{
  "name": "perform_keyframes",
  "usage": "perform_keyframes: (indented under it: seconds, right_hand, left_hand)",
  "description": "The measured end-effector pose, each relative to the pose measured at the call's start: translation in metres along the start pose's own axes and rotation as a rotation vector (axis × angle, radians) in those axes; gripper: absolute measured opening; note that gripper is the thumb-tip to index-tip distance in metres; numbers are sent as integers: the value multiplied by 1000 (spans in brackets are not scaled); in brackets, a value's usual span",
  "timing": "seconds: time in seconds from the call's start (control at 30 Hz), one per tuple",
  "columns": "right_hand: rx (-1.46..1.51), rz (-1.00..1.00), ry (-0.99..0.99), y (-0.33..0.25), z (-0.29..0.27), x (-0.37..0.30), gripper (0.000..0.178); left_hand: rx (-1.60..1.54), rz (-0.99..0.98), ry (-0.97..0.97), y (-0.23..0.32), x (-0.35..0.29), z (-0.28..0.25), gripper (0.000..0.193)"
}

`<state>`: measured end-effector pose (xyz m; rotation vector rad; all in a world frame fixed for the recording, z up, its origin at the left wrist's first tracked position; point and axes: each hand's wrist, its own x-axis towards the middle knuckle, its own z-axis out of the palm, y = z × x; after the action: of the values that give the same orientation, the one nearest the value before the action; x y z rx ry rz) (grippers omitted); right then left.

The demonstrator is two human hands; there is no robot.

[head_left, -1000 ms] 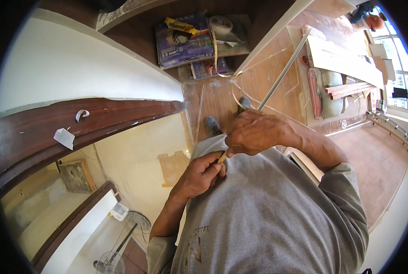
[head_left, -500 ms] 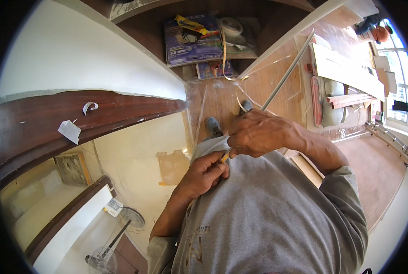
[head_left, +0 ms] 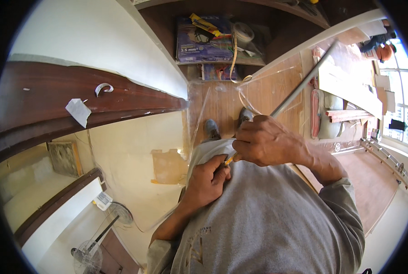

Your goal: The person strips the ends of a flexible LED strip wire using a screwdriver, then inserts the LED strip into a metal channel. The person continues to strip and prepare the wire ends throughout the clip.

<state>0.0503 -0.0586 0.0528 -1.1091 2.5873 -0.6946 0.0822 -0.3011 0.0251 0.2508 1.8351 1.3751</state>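
Hands meet close against the person's chest: the left hand (head_left: pixel 209 179) and the right hand (head_left: pixel 264 141) come together over a small yellow-and-orange tool (head_left: pixel 230 159), slim like a pencil or knife, of which only a short stub shows between them. The left hand's grip is closed, fingers curled around the tool's lower end; the right hand's grip is closed too, its fingers bunched at the tool's upper end and pressed to a fold of the grey long-sleeved shirt (head_left: pixel 277 219). Just above the right hand a long grey metal rod (head_left: pixel 304 84) slants away toward the upper right. Beneath the hands, two grey shoes (head_left: pixel 211 129) stand on a brown wooden floor (head_left: pixel 281 86) under a clear plastic sheet (head_left: pixel 222 98). Farther off, a dark wooden shelf (head_left: pixel 277 27) holds a blue flat package (head_left: pixel 203 40) and a roll of tape (head_left: pixel 243 32). To the left runs a dark brown wooden rail (head_left: pixel 53 98) with a scrap of white tape (head_left: pixel 78 111) stuck on it.
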Motion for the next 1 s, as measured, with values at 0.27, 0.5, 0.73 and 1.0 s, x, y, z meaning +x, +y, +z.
perform_keyframes:
  seconds: [0.27, 0.5, 0.73, 1.0]
  right_hand:
    - [-355, -8, 290, -25, 19, 1, 22]
    - [-315, 103, 308, -32, 37, 4, 20]
    - [-229, 231, 427, -41, 48, 10, 24]
    - [-82, 277, 542, -40, 56, 10, 30]
  left_hand:
    - [369, 203, 364, -3, -5, 4, 29]
    - [530, 236, 447, -10, -5, 5, 38]
    - [571, 260, 607, -14, -2, 9, 41]
    - [543, 298, 627, -8, -1, 6, 36]
